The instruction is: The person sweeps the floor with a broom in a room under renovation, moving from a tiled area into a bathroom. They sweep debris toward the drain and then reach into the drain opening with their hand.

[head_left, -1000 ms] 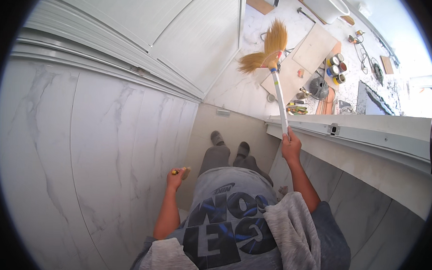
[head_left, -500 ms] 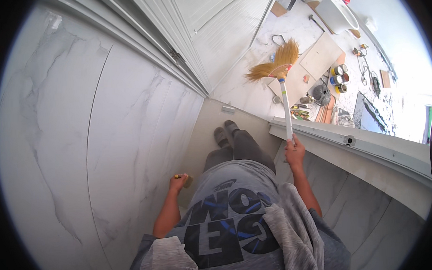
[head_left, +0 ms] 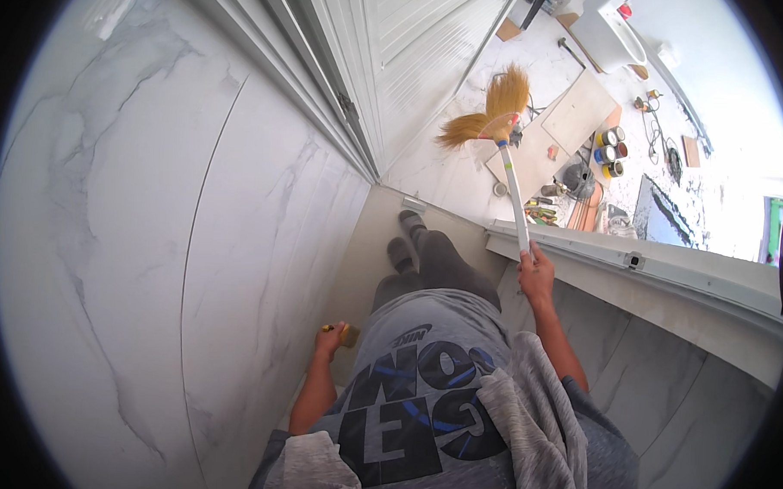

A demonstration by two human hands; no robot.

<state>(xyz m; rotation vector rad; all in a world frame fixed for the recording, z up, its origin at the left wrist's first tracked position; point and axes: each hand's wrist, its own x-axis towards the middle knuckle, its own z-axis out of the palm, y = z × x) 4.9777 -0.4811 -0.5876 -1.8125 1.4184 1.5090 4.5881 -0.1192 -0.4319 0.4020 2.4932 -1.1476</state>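
My right hand (head_left: 537,274) is wrapped round the white handle of a broom (head_left: 512,187), whose split straw-coloured bristles fan out beyond the doorway. At my left side, near the marble-patterned wall (head_left: 141,262), my left hand (head_left: 328,339) grips a small paintbrush (head_left: 349,335) with a yellowish handle and a broad tan head. The paintbrush lies just off the edge of my grey shirt. Most of the broom handle's lower end is hidden by my right fingers.
A white door (head_left: 416,47) stands ajar ahead. The door frame (head_left: 666,276) runs along my right. Past the threshold lie paint cans (head_left: 610,153), a board (head_left: 577,106), hand tools (head_left: 543,214), cables (head_left: 670,159) and a white basin (head_left: 606,36) on the marble-look floor.
One foot has stepped forward toward the threshold. The broom head has shifted slightly left, and my left hand with the paintbrush has moved a little right and down.
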